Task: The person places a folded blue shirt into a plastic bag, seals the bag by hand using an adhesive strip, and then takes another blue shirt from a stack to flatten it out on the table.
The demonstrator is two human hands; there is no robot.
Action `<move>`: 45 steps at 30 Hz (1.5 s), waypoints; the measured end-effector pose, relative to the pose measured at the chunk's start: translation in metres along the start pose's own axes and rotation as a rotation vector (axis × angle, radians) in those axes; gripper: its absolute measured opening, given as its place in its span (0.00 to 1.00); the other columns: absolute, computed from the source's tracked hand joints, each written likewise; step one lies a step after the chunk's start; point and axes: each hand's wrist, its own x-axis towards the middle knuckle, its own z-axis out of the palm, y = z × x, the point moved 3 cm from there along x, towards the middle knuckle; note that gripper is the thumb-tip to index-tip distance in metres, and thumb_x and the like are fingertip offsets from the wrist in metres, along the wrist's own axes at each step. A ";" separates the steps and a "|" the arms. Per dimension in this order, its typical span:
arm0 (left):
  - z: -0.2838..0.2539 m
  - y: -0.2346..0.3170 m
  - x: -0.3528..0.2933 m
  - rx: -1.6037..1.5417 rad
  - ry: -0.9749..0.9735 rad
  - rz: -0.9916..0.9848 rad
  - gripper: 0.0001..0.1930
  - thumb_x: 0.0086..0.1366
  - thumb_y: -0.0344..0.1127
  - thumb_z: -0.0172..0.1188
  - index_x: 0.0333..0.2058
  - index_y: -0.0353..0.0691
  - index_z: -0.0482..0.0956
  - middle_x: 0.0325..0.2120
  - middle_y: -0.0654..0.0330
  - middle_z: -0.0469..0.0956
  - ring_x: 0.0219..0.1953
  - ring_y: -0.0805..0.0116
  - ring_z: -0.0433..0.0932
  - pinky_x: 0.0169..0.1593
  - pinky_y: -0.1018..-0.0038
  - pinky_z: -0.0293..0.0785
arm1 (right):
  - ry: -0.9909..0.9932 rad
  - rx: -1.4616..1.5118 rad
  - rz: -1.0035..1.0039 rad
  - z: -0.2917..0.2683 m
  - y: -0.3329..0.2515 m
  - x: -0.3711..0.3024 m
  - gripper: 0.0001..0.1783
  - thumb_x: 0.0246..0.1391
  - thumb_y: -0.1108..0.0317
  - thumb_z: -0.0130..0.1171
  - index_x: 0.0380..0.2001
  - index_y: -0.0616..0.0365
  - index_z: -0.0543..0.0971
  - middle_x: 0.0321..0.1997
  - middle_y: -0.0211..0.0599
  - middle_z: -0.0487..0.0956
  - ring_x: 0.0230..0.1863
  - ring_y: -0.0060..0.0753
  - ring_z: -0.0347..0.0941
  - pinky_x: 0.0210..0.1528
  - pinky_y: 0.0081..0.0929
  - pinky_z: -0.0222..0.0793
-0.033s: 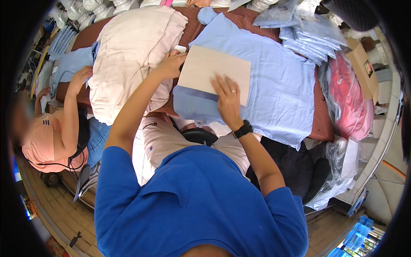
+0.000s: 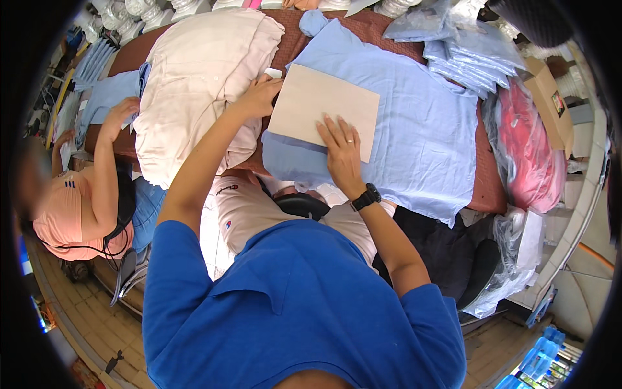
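Observation:
A flat beige cardboard sheet [image 2: 317,97] lies on a light blue shirt [image 2: 421,129] spread over the table. My right hand [image 2: 340,146] presses flat on the sheet's near edge, fingers stretched and a little apart. At the sheet's left edge is my left hand [image 2: 261,97], its fingers bent; what they hold, if anything, is hidden. Just beyond these fingers shows a small white piece [image 2: 273,72]. A pile of cream garments [image 2: 201,71] lies beside my left forearm.
Bagged blue shirts [image 2: 470,55] are stacked at the far right, near a bagged red garment [image 2: 528,149] and an open cardboard box [image 2: 549,104]. On the left, a co-worker [image 2: 91,201] handles blue garments [image 2: 110,97]. The tablecloth [image 2: 489,175] is brown.
The cardboard sheet has shifted and tilted slightly. My right hand has slid a little toward me and left on it. My left hand stays nearly in place.

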 end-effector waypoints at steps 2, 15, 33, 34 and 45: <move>0.005 -0.016 0.005 -0.077 0.014 0.050 0.32 0.50 0.29 0.71 0.56 0.43 0.75 0.56 0.57 0.75 0.59 0.50 0.67 0.62 0.57 0.64 | -0.043 0.025 0.017 0.010 -0.002 -0.009 0.36 0.51 0.81 0.53 0.65 0.49 0.72 0.72 0.36 0.67 0.72 0.50 0.58 0.72 0.56 0.50; -0.005 -0.040 0.023 -0.814 -0.178 -0.215 0.34 0.55 0.17 0.59 0.61 0.45 0.67 0.56 0.58 0.73 0.61 0.60 0.69 0.60 0.66 0.70 | -0.115 0.141 0.023 0.014 -0.005 -0.009 0.32 0.56 0.76 0.56 0.65 0.46 0.71 0.74 0.33 0.64 0.75 0.50 0.53 0.74 0.57 0.43; 0.001 -0.031 0.023 -0.566 -0.057 -0.145 0.26 0.57 0.33 0.73 0.55 0.48 0.77 0.45 0.61 0.74 0.48 0.66 0.72 0.55 0.71 0.71 | -0.158 0.146 0.004 0.020 0.004 -0.005 0.29 0.56 0.71 0.56 0.63 0.47 0.73 0.72 0.35 0.66 0.74 0.51 0.56 0.73 0.61 0.46; 0.001 -0.031 0.022 -0.552 -0.055 -0.137 0.27 0.56 0.33 0.73 0.55 0.48 0.76 0.43 0.61 0.73 0.47 0.67 0.72 0.53 0.71 0.71 | -0.163 0.148 0.003 0.019 0.003 -0.004 0.29 0.56 0.71 0.56 0.63 0.47 0.73 0.72 0.35 0.66 0.74 0.51 0.56 0.73 0.61 0.46; 0.012 -0.037 0.023 -0.625 -0.040 -0.205 0.28 0.55 0.27 0.72 0.55 0.49 0.76 0.37 0.67 0.70 0.41 0.72 0.70 0.46 0.75 0.70 | -0.116 0.084 0.093 0.012 0.011 -0.002 0.28 0.55 0.60 0.64 0.61 0.43 0.77 0.72 0.32 0.68 0.73 0.53 0.57 0.73 0.66 0.40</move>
